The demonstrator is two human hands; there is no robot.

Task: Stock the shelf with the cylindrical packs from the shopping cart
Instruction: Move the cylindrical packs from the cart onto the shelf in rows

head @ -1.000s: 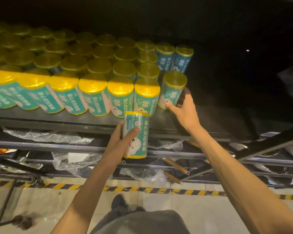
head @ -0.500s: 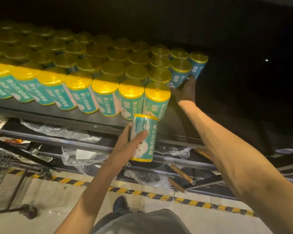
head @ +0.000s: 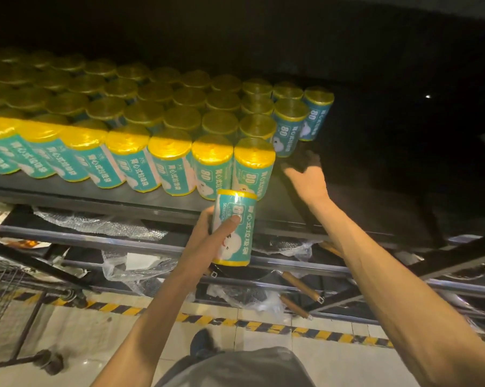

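The left hand (head: 207, 241) grips one pack (head: 233, 229) below the shelf (head: 286, 208), while the right hand (head: 305, 177) reaches open-fingered beside the rows (head: 179, 129), so the pack probably goes next into the free space at their right end.

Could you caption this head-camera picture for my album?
Left hand holds a teal pack below the shelf, while the right hand reaches beside the stocked packs.

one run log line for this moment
left hand grips teal pack below shelf edge | right hand reaches in beside shelved packs | pack unplaced
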